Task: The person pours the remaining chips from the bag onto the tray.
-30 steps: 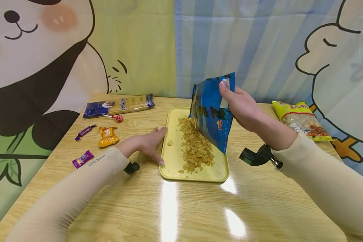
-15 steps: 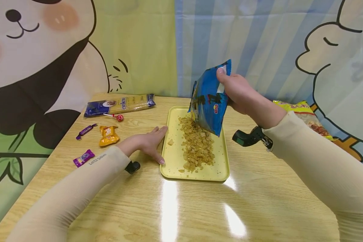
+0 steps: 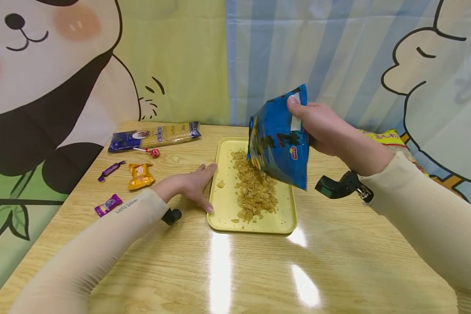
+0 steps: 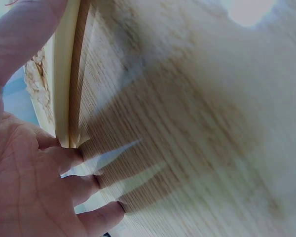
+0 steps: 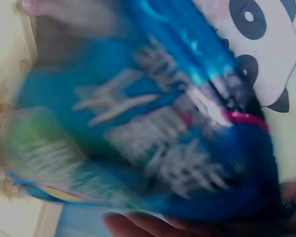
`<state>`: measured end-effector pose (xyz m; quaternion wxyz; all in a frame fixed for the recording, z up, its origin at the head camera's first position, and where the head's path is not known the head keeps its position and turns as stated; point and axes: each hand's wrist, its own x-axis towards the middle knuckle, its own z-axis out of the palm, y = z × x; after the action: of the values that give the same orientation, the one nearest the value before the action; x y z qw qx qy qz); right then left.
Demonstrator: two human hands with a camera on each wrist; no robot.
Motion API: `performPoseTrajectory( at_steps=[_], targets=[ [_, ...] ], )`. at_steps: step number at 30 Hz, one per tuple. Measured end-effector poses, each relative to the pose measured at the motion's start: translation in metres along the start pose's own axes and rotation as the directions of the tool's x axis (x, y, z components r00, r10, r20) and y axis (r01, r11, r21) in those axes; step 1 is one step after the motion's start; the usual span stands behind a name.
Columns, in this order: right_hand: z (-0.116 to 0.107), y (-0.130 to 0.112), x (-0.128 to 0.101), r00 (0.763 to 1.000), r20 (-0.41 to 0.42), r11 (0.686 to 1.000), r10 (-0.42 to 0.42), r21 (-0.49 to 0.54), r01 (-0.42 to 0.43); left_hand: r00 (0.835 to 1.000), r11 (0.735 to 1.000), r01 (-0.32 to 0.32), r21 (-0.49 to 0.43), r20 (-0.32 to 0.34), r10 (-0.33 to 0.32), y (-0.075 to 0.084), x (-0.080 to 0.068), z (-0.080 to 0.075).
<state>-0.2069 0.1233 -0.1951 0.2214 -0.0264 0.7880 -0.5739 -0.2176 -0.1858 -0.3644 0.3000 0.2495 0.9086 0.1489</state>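
A blue chip bag point(image 3: 278, 141) hangs tilted over the yellow tray point(image 3: 223, 218), its lower edge close above a heap of broken potato chips point(image 3: 255, 189). My right hand point(image 3: 325, 126) grips the bag by its upper right corner, thumb on the near face. In the right wrist view the bag point(image 5: 138, 123) is blurred and fills most of the frame, with fingers beneath it. At the tray's left edge rests my left hand point(image 3: 194, 185), fingers spread and thumb against the rim. The left wrist view shows this hand point(image 4: 29, 173) touching the tabletop beside the tray wall point(image 4: 61, 74).
Left of the tray lie a noodle packet point(image 3: 155, 136), a red lollipop point(image 3: 154, 152), an orange-wrapped snack point(image 3: 140, 176) and two purple-wrapped candies, one upper point(image 3: 111, 170), one lower point(image 3: 108, 205). A yellow bag point(image 3: 390, 138) sits behind the right forearm. A printed curtain point(image 3: 180, 56) stands behind the table.
The right hand raised the chip bag and moved it slightly left, then brought it back down and to the right. The left hand and tray have stayed in place.
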Motion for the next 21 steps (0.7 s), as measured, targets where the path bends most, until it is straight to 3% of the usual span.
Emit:
performPoseTrajectory(
  at_steps=[13, 21],
  targets=[
    [-0.004, 0.036, -0.037, 0.999, 0.04, 0.998, 0.028, 0.048, -0.03, 1.0, 1.0, 0.001, 0.008, -0.004, -0.001, -0.001, 0.0, -0.001],
    [0.0, 0.044, -0.039, 0.998, 0.066, 1.0, 0.016, 0.017, -0.017, 1.0, 1.0, 0.002, 0.004, -0.007, -0.002, -0.002, 0.001, 0.0]
  ],
)
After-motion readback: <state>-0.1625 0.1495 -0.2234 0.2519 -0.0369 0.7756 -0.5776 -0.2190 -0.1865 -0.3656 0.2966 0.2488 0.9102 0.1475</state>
